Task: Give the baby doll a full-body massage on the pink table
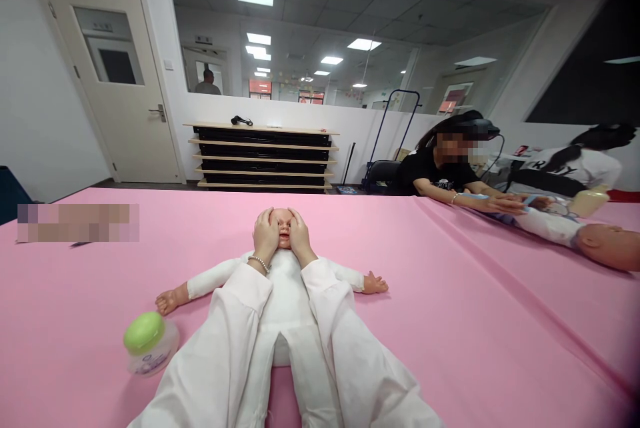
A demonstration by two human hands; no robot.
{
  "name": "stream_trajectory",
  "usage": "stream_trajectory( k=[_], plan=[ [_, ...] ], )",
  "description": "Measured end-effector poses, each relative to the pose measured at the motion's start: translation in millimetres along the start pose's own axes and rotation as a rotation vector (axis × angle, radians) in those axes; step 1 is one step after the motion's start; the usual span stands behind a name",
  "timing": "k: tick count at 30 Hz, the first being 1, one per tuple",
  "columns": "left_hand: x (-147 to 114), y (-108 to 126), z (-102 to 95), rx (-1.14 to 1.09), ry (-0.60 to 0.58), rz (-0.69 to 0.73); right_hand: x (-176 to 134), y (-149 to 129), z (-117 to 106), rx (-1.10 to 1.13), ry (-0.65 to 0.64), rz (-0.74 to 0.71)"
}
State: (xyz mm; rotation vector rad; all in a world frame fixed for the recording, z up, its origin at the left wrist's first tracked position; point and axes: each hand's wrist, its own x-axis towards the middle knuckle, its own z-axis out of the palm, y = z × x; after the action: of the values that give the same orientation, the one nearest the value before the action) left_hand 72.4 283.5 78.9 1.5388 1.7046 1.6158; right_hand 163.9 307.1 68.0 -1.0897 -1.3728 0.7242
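A baby doll (286,288) with a white cloth body lies on its back on the pink-covered table, arms spread out to both sides. My left hand (265,236) cups one side of its head, and my right hand (301,235) cups the other. Both hands are closed around the head, fingers curved along its sides toward the top. The doll's eyes, nose and mouth show between them, while its cheeks are covered. Near the doll's hand on the left stands a clear jar (154,351) with a green lid.
The pink cloth (450,335) has a long fold on the right. Beyond it, a person (440,168) in a black shirt handles another doll (607,246) beside a bottle (589,201). A blurred patch covers something at left. Behind the table is a shelf rack (263,156).
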Motion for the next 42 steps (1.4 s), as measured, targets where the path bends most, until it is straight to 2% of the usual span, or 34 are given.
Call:
stream_trajectory(
  k=[10, 23, 34, 42],
  plan=[
    [-4.2, 1.7, -2.3, 0.037, 0.004, 0.028, -5.3, -2.6, -3.6, -0.003, -0.022, -0.088],
    [-1.3, 2.2, -0.7, 0.004, 0.002, -0.015, 0.4, 0.4, -0.3, -0.017, 0.013, 0.005],
    [-3.6, 1.6, -2.2, 0.027, -0.001, 0.021, -4.9, -2.4, -3.9, 0.009, -0.011, -0.059],
    [-4.3, 4.8, -2.4, 0.064, -0.021, 0.008, -1.6, -0.2, -1.4, 0.013, 0.009, -0.004]
  ],
)
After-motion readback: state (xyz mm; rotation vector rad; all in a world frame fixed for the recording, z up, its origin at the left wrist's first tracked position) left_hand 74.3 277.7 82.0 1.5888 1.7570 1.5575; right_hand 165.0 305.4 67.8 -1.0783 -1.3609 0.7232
